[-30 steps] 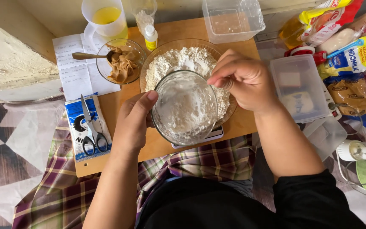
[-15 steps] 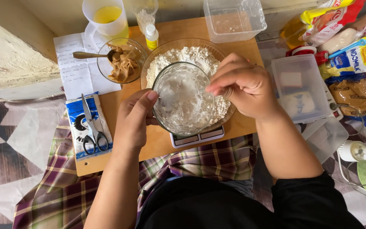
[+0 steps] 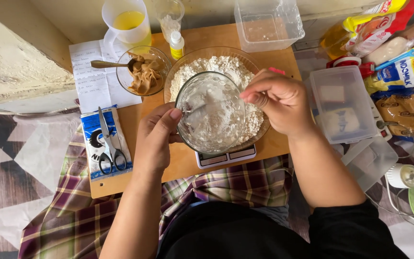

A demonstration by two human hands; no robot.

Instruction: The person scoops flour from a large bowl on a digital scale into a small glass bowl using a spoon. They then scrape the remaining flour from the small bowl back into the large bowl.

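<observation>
My left hand [image 3: 155, 139] grips the rim of a small clear glass bowl [image 3: 212, 115], dusted with flour and tilted over a larger glass bowl [image 3: 259, 136] heaped with white flour [image 3: 221, 67]. The large bowl stands on a white kitchen scale [image 3: 226, 157]. My right hand [image 3: 278, 101] pinches a spoon whose tip reaches into the small bowl; most of the spoon is hidden by my fingers.
The low wooden table [image 3: 130, 180] also carries a bowl of brown paste [image 3: 143, 74] with a spoon, a jug of yellow liquid [image 3: 128, 24], a small dropper bottle [image 3: 177, 45], scissors [image 3: 109, 146] on a blue packet, and a paper sheet [image 3: 89, 76]. Clear plastic boxes [image 3: 269, 24] and food packets [image 3: 398, 72] lie to the right.
The small bowl has been lifted and tipped further over the flour bowl, and now holds far less flour. My right hand moved in to its rim.
</observation>
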